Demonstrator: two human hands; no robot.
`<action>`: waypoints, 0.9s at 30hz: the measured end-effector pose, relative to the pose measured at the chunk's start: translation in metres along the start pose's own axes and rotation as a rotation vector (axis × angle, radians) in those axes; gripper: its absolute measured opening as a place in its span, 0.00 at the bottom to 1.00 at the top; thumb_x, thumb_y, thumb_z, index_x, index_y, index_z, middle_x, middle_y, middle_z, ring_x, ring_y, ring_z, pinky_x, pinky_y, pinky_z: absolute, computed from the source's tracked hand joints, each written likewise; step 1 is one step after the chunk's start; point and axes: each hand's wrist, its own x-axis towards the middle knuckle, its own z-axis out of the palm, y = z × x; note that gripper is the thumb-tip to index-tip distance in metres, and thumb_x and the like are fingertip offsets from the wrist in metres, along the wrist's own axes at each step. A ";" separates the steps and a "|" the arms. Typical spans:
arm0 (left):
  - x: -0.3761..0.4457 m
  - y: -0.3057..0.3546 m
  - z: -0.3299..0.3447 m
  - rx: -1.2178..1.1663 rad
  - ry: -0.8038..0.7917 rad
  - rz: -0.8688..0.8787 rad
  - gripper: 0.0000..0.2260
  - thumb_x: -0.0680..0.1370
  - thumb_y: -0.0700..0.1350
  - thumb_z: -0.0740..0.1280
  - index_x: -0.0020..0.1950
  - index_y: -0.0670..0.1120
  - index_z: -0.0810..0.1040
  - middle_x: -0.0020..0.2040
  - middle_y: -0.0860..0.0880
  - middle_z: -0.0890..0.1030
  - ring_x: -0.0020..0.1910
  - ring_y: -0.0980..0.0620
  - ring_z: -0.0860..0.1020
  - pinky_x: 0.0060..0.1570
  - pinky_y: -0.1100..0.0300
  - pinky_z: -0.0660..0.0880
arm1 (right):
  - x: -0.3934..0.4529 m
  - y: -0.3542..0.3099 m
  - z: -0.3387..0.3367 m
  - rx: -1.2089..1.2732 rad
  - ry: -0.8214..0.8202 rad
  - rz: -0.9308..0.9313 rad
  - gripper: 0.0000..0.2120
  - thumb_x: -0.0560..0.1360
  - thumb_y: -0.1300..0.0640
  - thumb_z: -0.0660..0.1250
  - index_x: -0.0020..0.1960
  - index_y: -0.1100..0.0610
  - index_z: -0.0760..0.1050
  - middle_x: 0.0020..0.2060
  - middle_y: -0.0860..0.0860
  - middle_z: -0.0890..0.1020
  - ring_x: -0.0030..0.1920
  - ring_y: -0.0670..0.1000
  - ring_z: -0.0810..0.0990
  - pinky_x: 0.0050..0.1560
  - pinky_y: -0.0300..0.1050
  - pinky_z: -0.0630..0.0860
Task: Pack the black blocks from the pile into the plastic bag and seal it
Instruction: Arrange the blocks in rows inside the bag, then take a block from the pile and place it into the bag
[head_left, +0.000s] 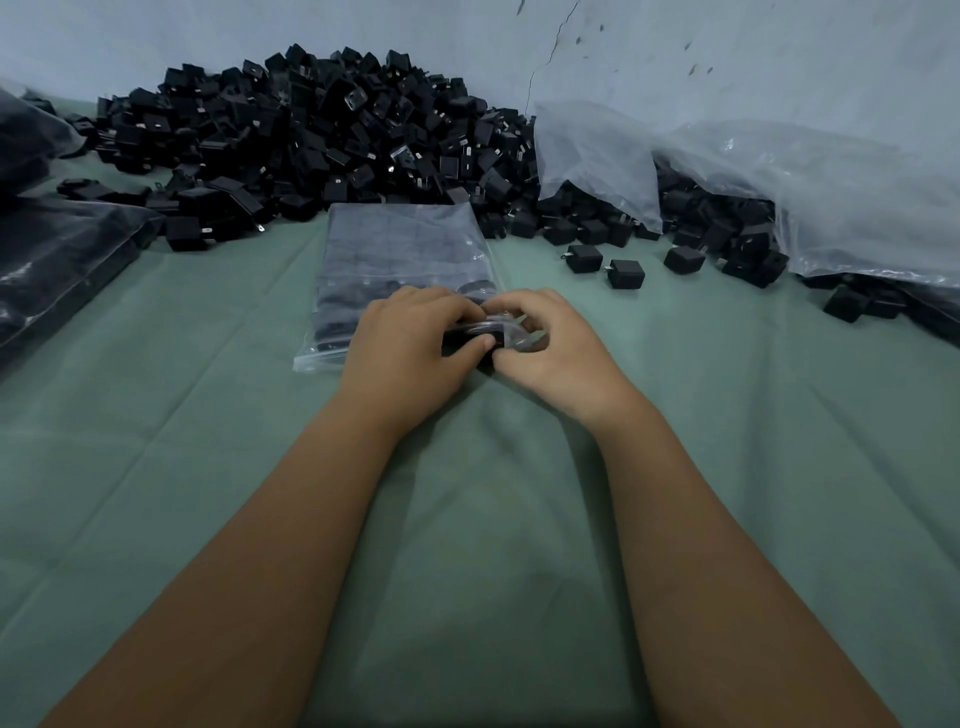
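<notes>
- The plastic bag (405, 260) lies flat on the green cloth (467, 519), just in front of the pile (311, 130), with its open mouth turned toward the person. I think this is so that blocks go in without lifting the bag.
- The left hand (410, 353) has its fingers curled over the bag's near edge, and its thumb presses on a black block (470, 340) at the mouth, probably to push it inside.
- The right hand (545, 348) pinches the crumpled plastic of the mouth, fingers bent; it seems to hold the opening apart.
- The bag already looks nearly full of dark blocks, so sealing is likely close.
- Some loose blocks (626, 273) lie near on the right, beside large clear bags (779, 182).
</notes>
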 end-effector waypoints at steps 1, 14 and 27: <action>0.000 0.000 0.000 0.000 0.003 -0.004 0.10 0.76 0.49 0.71 0.54 0.48 0.83 0.51 0.52 0.83 0.51 0.47 0.78 0.53 0.45 0.72 | 0.000 0.000 0.000 0.008 -0.013 0.005 0.16 0.66 0.57 0.71 0.51 0.43 0.77 0.52 0.47 0.75 0.46 0.39 0.76 0.49 0.31 0.71; 0.000 0.002 -0.002 0.020 -0.018 -0.035 0.12 0.72 0.37 0.68 0.53 0.46 0.83 0.49 0.50 0.83 0.50 0.45 0.77 0.52 0.44 0.72 | 0.002 0.006 0.000 -0.258 0.121 -0.051 0.10 0.64 0.52 0.69 0.45 0.46 0.74 0.37 0.44 0.73 0.35 0.45 0.72 0.40 0.52 0.77; 0.002 0.001 0.001 0.055 0.017 -0.016 0.11 0.72 0.34 0.66 0.52 0.44 0.82 0.50 0.49 0.82 0.51 0.44 0.77 0.52 0.45 0.72 | 0.007 -0.002 0.018 -0.609 0.163 -0.019 0.16 0.67 0.42 0.65 0.50 0.45 0.67 0.44 0.44 0.71 0.37 0.48 0.74 0.31 0.41 0.66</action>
